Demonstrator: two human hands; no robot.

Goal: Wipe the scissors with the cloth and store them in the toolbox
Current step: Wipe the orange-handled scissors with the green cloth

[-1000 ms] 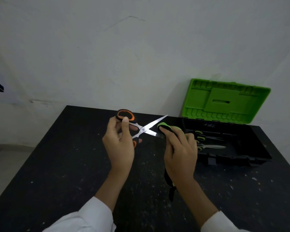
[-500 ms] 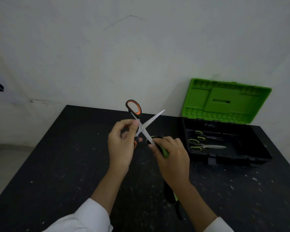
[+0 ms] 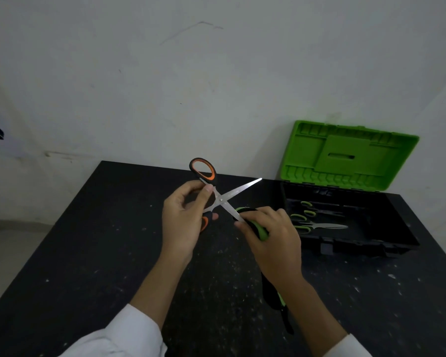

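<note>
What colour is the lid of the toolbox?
Bright green. The open toolbox lid shows best in the head view, standing up against the wall.

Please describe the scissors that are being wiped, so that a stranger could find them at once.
Look above the black table, to the left of the open green-lidded toolbox. The scissors are held up between the two hands, blades spread in an X. Their handles are orange, while the pairs lying in the toolbox have green handles.
</note>
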